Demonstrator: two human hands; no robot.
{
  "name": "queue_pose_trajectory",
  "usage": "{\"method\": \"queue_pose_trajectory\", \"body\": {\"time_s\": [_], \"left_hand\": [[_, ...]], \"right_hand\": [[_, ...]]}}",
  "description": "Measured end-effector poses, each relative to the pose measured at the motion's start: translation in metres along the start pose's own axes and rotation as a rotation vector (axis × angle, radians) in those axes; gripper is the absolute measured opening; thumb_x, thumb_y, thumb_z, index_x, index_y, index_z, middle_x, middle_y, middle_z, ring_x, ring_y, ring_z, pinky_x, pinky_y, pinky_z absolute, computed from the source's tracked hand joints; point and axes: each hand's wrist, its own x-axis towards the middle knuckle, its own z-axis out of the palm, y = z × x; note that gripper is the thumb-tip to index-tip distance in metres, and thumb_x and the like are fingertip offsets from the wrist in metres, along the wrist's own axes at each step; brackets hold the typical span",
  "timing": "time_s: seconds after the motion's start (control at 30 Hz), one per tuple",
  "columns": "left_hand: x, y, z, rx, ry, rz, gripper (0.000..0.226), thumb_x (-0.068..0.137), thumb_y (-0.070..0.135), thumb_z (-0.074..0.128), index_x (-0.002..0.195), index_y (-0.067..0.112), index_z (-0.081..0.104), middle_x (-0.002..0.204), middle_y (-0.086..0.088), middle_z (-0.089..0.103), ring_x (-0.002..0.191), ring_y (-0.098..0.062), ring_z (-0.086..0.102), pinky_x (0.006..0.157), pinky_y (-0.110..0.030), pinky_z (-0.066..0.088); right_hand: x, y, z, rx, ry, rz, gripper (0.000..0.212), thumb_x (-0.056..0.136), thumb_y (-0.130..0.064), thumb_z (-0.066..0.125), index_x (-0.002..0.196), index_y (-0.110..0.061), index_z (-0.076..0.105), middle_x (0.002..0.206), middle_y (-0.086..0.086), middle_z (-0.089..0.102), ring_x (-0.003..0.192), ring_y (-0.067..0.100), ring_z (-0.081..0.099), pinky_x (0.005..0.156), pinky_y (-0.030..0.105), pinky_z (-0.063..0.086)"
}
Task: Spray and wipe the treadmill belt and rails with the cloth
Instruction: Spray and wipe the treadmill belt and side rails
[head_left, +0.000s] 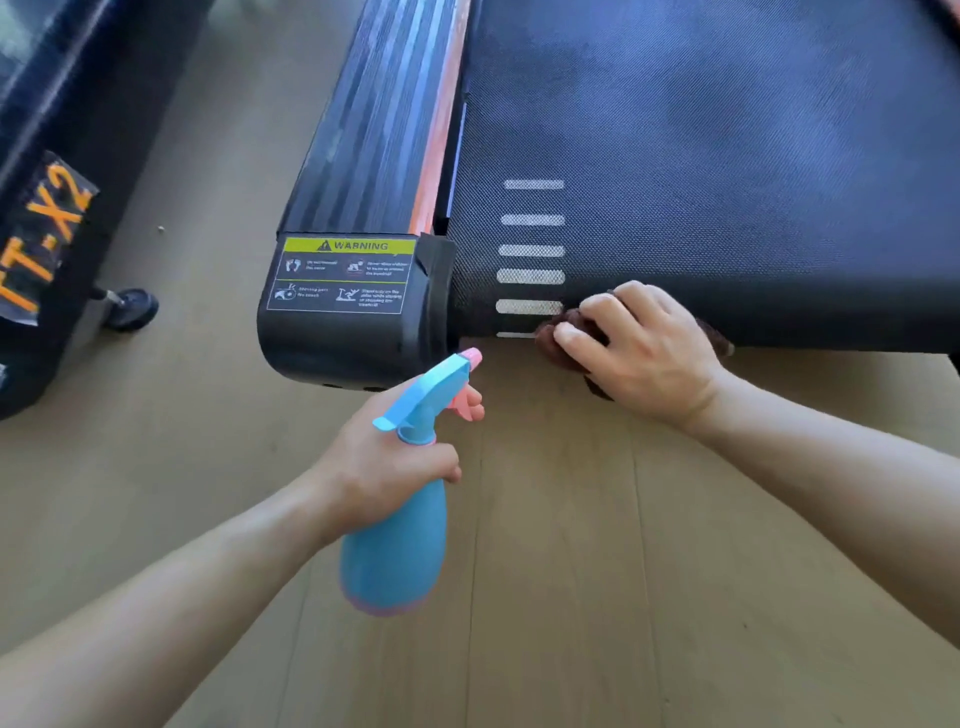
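The black treadmill belt (727, 156) fills the upper right, with white stripes near its rear edge. Its left rail (374, 135) is black with an orange strip and ends in a cap with a yellow warning label. My right hand (639, 348) grips a brown cloth (558, 338) against the belt's rear edge, beside the lowest stripes. My left hand (384, 467) holds a blue spray bottle (400, 540) by the neck over the floor, a finger on the pink trigger, nozzle aimed toward the rail's end cap.
Wooden floor (571, 597) stretches below the treadmill. A second dark machine (52, 208) with orange lettering and a small wheel (132, 309) stands at the left, separated from the rail by a strip of floor.
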Motion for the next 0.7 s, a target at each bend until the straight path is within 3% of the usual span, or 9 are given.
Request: {"method": "queue_pose_trajectory", "body": {"time_s": [0.07,0.1,0.2,0.33,0.4,0.47,0.6,0.7], "left_hand": [[-0.002,0.003,0.002,0.018,-0.008,-0.007,0.069,0.067,0.015,0.07,0.124,0.054,0.062,0.117,0.021,0.071,0.099,-0.013,0.062,0.082,-0.019,0.049],[-0.003,0.004,0.001,0.027,-0.019,-0.01,0.068,0.07,0.011,0.073,0.124,0.051,0.064,0.117,0.021,0.071,0.091,-0.012,0.062,0.08,-0.018,0.049],[0.002,0.012,-0.004,0.09,-0.049,-0.017,0.056,0.07,0.008,0.073,0.121,0.031,0.068,0.117,0.022,0.071,0.075,-0.006,0.059,0.077,-0.025,0.05],[0.011,0.028,-0.008,0.146,-0.085,0.007,0.041,0.075,-0.003,0.073,0.106,0.024,0.07,0.115,0.02,0.072,0.065,-0.001,0.055,0.064,-0.013,0.043],[0.012,0.033,-0.014,0.186,-0.134,0.033,0.042,0.073,0.001,0.075,0.108,0.025,0.071,0.118,0.02,0.072,0.068,-0.001,0.058,0.066,-0.016,0.044],[0.009,0.035,-0.023,0.177,-0.165,0.05,0.046,0.07,0.007,0.073,0.113,0.025,0.071,0.122,0.02,0.071,0.079,-0.011,0.067,0.071,-0.02,0.048],[0.0,0.026,-0.039,0.199,-0.188,0.064,0.052,0.066,0.015,0.07,0.116,0.03,0.071,0.122,0.022,0.07,0.08,-0.009,0.067,0.077,-0.027,0.052],[-0.005,0.018,-0.045,0.239,-0.226,0.033,0.048,0.073,0.009,0.077,0.115,0.031,0.071,0.12,0.022,0.07,0.079,-0.005,0.065,0.079,-0.029,0.049]], "right_hand": [[0.015,-0.011,0.008,0.017,0.047,0.015,0.016,0.095,-0.008,0.055,0.097,-0.011,0.07,0.089,0.013,0.064,0.071,0.032,0.057,0.06,0.043,0.048],[0.023,-0.017,0.011,0.018,0.068,0.025,0.015,0.096,-0.009,0.054,0.096,-0.012,0.069,0.088,0.013,0.064,0.071,0.031,0.056,0.06,0.043,0.047],[0.039,-0.027,0.017,0.03,0.092,0.059,0.01,0.094,-0.01,0.055,0.096,-0.013,0.065,0.091,0.013,0.063,0.074,0.031,0.054,0.061,0.043,0.044],[0.016,-0.017,0.012,0.027,0.081,-0.022,0.016,0.096,-0.009,0.052,0.094,-0.014,0.067,0.089,0.011,0.063,0.07,0.03,0.053,0.058,0.042,0.043],[-0.017,-0.003,0.004,-0.028,-0.001,-0.07,0.021,0.095,-0.003,0.048,0.093,-0.012,0.067,0.086,0.011,0.062,0.068,0.03,0.052,0.057,0.042,0.043],[-0.038,0.007,-0.007,-0.079,-0.062,-0.064,0.023,0.095,0.0,0.046,0.092,-0.01,0.066,0.084,0.011,0.06,0.067,0.03,0.052,0.057,0.042,0.043],[0.004,-0.007,-0.009,-0.112,0.056,0.092,0.005,0.093,-0.015,0.065,0.089,-0.015,0.069,0.086,0.009,0.064,0.07,0.031,0.055,0.06,0.042,0.044],[0.061,-0.017,-0.002,-0.041,0.097,0.275,0.01,0.091,-0.025,0.067,0.091,-0.015,0.068,0.092,0.012,0.064,0.079,0.034,0.057,0.067,0.044,0.047]]}}
